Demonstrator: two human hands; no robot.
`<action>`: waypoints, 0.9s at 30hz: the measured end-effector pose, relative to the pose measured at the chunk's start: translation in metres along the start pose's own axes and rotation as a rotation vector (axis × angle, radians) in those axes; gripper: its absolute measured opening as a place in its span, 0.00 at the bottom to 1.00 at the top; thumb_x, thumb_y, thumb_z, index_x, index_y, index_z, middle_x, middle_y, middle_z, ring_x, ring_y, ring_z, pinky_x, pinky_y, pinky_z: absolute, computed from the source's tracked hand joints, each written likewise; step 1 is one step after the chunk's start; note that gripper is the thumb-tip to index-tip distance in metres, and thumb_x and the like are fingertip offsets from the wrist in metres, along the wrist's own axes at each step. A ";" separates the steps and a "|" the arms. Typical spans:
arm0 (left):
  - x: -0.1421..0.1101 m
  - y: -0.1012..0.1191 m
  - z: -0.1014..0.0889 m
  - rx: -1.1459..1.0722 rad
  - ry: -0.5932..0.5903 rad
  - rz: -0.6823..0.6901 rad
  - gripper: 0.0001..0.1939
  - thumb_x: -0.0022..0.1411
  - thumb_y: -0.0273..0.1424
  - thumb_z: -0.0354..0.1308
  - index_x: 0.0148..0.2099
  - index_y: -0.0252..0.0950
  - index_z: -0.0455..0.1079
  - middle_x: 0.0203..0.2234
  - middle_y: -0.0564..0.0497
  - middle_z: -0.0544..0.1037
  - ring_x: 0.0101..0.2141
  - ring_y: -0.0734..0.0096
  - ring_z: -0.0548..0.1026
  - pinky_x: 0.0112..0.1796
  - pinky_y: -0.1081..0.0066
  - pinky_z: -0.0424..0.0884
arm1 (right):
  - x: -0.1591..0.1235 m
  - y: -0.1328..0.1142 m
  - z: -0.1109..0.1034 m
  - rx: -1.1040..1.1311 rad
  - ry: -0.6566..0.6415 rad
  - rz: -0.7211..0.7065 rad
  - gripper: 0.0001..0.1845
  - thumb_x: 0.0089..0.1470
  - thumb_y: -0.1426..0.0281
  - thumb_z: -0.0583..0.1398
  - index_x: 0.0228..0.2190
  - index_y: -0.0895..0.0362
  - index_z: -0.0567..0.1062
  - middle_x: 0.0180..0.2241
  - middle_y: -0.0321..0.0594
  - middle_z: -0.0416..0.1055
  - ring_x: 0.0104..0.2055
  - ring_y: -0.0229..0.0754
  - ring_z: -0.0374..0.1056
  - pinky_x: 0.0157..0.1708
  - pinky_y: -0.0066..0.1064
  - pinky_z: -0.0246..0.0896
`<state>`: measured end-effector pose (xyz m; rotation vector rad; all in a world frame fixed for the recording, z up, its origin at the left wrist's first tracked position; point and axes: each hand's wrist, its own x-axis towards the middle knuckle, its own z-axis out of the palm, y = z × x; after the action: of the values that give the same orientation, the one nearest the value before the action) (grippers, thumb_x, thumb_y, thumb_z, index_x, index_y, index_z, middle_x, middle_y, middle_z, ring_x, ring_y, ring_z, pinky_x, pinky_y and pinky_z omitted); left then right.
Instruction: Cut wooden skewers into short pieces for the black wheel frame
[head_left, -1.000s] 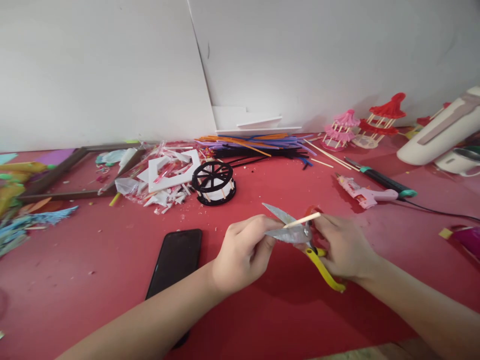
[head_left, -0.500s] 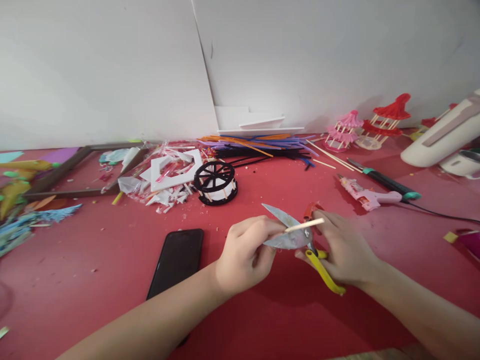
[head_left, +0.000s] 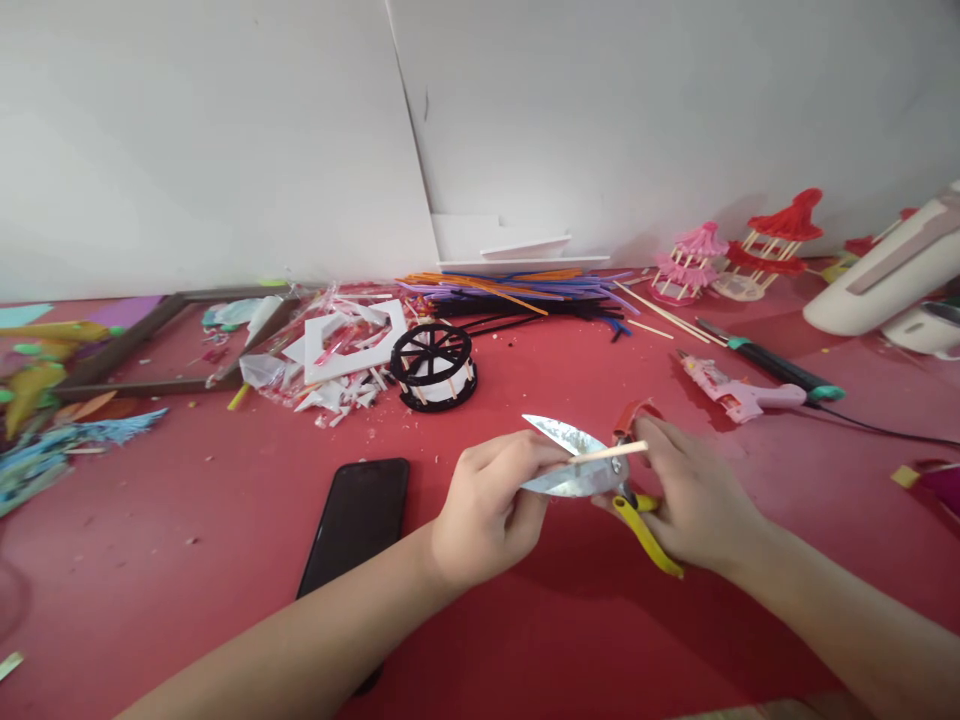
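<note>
Between the fingers of my left hand is a thin wooden stick, pointing right. My right hand is closed round the handles of metal scissors, one yellow grip showing below. The blades are spread apart, and the stick lies across them near the pivot. My left fingertips are close to the lower blade and partly hidden behind it. Beyond my hands stands a black wheel-shaped frame with short wooden posts and a white middle. A black phone lies left of my left hand, partly under the forearm.
Coloured pipe cleaners lie in a heap at the back. A pink glue gun and a black-green tool are at the right. Small pink and red towers stand behind. White foam scraps lie left of the wheel frame.
Both hands stay almost in place. The scissors have tilted slightly, with the blades catching more light and a little nearer together. The stick is still across them.
</note>
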<state>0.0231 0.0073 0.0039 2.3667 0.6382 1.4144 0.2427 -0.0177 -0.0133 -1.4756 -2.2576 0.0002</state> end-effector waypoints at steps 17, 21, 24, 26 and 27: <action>0.002 0.000 -0.003 -0.088 -0.059 -0.017 0.11 0.57 0.16 0.47 0.37 0.34 0.65 0.26 0.49 0.76 0.24 0.75 0.74 0.26 0.77 0.70 | 0.000 0.000 -0.002 -0.039 0.044 -0.070 0.15 0.50 0.57 0.56 0.28 0.53 0.56 0.23 0.35 0.61 0.21 0.38 0.58 0.21 0.29 0.52; 0.002 -0.001 -0.005 -0.106 -0.097 -0.024 0.09 0.58 0.18 0.48 0.37 0.34 0.65 0.25 0.49 0.75 0.23 0.75 0.72 0.25 0.77 0.69 | 0.001 0.000 -0.001 -0.042 0.039 -0.076 0.15 0.49 0.58 0.56 0.28 0.53 0.57 0.24 0.37 0.62 0.22 0.39 0.59 0.22 0.30 0.54; 0.002 0.000 -0.005 -0.098 -0.123 -0.034 0.08 0.59 0.18 0.48 0.38 0.34 0.65 0.24 0.50 0.74 0.22 0.76 0.70 0.25 0.77 0.68 | 0.001 0.000 -0.001 -0.059 0.047 -0.101 0.14 0.49 0.59 0.56 0.29 0.54 0.58 0.25 0.38 0.63 0.24 0.41 0.61 0.23 0.30 0.55; 0.002 0.000 -0.005 -0.083 -0.135 -0.032 0.08 0.60 0.19 0.48 0.38 0.34 0.65 0.24 0.50 0.74 0.22 0.76 0.69 0.25 0.77 0.67 | 0.001 0.001 -0.001 -0.071 0.048 -0.115 0.13 0.49 0.59 0.55 0.29 0.54 0.59 0.24 0.38 0.64 0.24 0.41 0.61 0.23 0.31 0.56; 0.002 0.000 -0.005 -0.073 -0.138 -0.028 0.08 0.60 0.19 0.48 0.38 0.34 0.65 0.24 0.50 0.74 0.22 0.76 0.69 0.25 0.77 0.67 | 0.000 0.002 -0.001 -0.075 0.048 -0.119 0.12 0.49 0.60 0.55 0.29 0.54 0.59 0.24 0.38 0.64 0.23 0.41 0.62 0.23 0.31 0.56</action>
<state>0.0196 0.0083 0.0077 2.3640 0.5707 1.2289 0.2445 -0.0170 -0.0128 -1.3614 -2.3258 -0.1560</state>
